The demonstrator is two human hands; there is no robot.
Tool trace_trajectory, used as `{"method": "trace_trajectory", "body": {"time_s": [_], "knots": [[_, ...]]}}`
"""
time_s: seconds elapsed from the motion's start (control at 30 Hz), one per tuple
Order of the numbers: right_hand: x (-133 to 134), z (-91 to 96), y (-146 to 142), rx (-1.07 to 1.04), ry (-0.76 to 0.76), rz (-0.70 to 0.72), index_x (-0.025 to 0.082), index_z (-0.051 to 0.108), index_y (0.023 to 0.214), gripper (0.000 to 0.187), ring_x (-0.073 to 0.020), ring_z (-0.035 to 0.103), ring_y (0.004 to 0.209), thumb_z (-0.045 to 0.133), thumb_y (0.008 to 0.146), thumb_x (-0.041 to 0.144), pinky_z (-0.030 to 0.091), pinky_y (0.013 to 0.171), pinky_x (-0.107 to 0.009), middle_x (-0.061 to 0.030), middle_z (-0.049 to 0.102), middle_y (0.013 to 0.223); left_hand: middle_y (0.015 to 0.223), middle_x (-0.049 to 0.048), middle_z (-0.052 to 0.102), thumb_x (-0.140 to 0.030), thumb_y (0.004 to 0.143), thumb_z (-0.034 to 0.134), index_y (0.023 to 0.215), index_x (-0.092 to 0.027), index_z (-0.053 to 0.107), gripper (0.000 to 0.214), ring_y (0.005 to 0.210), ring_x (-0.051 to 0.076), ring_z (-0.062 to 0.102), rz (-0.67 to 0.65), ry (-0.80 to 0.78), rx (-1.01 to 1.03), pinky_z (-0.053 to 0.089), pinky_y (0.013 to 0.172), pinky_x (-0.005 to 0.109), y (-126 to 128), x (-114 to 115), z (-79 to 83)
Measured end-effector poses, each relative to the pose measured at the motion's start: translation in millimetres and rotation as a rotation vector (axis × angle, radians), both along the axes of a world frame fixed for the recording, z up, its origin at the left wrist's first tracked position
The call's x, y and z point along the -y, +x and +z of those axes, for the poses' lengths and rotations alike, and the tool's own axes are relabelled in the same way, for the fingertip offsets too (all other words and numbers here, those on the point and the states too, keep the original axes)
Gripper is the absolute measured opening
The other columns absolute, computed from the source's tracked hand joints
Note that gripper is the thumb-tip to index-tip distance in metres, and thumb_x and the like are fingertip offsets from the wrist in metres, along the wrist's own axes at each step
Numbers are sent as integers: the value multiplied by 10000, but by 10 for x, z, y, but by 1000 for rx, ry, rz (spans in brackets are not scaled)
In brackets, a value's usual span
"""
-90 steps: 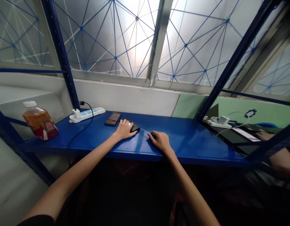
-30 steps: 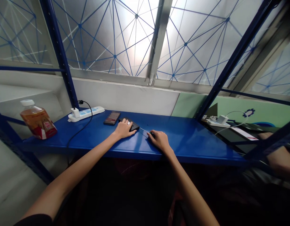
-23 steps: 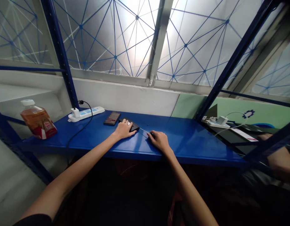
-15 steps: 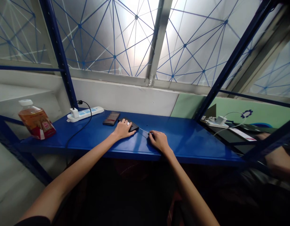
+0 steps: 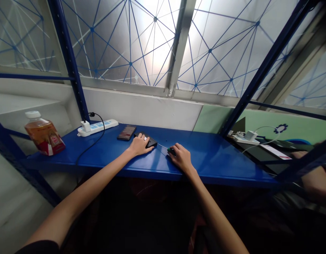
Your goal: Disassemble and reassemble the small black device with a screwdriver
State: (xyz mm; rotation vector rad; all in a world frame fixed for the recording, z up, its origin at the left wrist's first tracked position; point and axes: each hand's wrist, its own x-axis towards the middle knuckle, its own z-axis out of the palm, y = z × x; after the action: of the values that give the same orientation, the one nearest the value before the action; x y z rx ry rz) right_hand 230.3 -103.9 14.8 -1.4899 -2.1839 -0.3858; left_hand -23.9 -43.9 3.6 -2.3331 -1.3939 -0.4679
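Note:
My left hand (image 5: 139,145) lies with its fingers closed over a small black flat device (image 5: 150,141) on the blue shelf (image 5: 210,155). A thin screwdriver (image 5: 170,150) with a green and black handle is gripped in my right hand (image 5: 180,157). Its metal shaft points left, with the tip at the device's right edge. A dark phone (image 5: 126,133) lies just left of the device.
A white power strip (image 5: 98,127) with a plugged charger and black cable sits at the back left. A bottle of orange drink (image 5: 43,138) stands at the shelf's left end. Blue uprights flank the shelf. Another person's arm (image 5: 314,178) rests at the neighbouring station on the right.
Both hands stay in place on the device and the screwdriver. Only the camera view shifts slightly.

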Motion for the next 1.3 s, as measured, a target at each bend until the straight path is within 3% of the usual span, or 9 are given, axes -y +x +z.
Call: {"method": "trace_trajectory", "body": {"time_s": [0.07, 0.17, 0.3, 0.43, 0.8, 0.93, 1.03, 1.17, 1.3], "knots": [[11, 5, -24, 53, 19, -15, 195, 676, 999, 205, -183, 607, 902, 512, 936, 300, 295, 579, -266, -79, 661, 1029, 1122, 225, 636, -659, 920, 389, 1248, -103, 636, 691, 1086, 361, 507, -4, 10, 2, 452, 825, 409, -4, -7, -11], [13, -3, -59, 86, -8, -97, 208, 660, 1032, 230, -166, 608, 753, 497, 941, 343, 232, 542, -283, -69, 671, 1048, 1110, 221, 637, -663, 922, 382, 1241, -106, 639, 690, 1076, 356, 509, -4, 31, 2, 453, 824, 407, -10, -18, -29], [17, 2, -86, 89, -94, -167, 189, 677, 863, 368, -180, 599, 659, 474, 939, 487, 204, 546, -288, -75, 695, 834, 1098, 218, 643, -664, 923, 380, 1238, -104, 639, 693, 1070, 353, 510, 5, 45, -20, 460, 803, 399, -9, -25, -43], [26, 12, -61, 40, -82, -108, 189, 685, 801, 400, -168, 601, 672, 412, 964, 433, 237, 563, -280, -75, 695, 804, 1101, 221, 643, -657, 925, 385, 1242, -99, 635, 689, 1070, 351, 512, 8, 49, -30, 464, 796, 396, 0, -18, -33], [-3, -68, 57, -109, 59, 75, 220, 732, 1065, 348, -134, 576, 686, 464, 946, 407, 308, 586, -252, -72, 674, 974, 1165, 226, 628, -683, 919, 347, 1275, -119, 620, 721, 1107, 369, 496, 6, -10, 1, 459, 835, 427, -14, -17, -22], [9, -29, 42, -130, 52, 84, 211, 724, 1074, 330, -138, 580, 681, 483, 935, 387, 338, 599, -251, -80, 667, 988, 1175, 222, 627, -684, 913, 357, 1285, -137, 618, 711, 1118, 374, 490, 12, -34, 25, 449, 856, 444, -12, -8, -18], [23, 9, 12, -164, -29, 87, 177, 734, 964, 354, -171, 622, 726, 512, 920, 450, 360, 619, -251, -92, 689, 875, 1203, 227, 615, -694, 907, 361, 1308, -141, 610, 727, 1136, 379, 490, -2, -44, 62, 406, 934, 495, -20, -4, -21], [33, 50, -21, -175, -164, 26, 189, 733, 787, 458, -189, 645, 684, 423, 960, 478, 350, 612, -263, -91, 711, 722, 1455, 178, 462, -754, 880, 354, 1468, -266, 459, 772, 1358, 413, 334, 10, -107, 119, 194, 1095, 611, -64, -50, -46], [0, 49, 0, -268, -207, 32, 194, 760, 888, 360, -197, 670, 738, 486, 922, 425, 381, 645, -256, -90, 757, 828, 1598, 128, 276, -802, 860, 311, 1541, -325, 301, 831, 1461, 414, 178, -25, -274, 95, 135, 1109, 654, -106, -106, -53]]}}
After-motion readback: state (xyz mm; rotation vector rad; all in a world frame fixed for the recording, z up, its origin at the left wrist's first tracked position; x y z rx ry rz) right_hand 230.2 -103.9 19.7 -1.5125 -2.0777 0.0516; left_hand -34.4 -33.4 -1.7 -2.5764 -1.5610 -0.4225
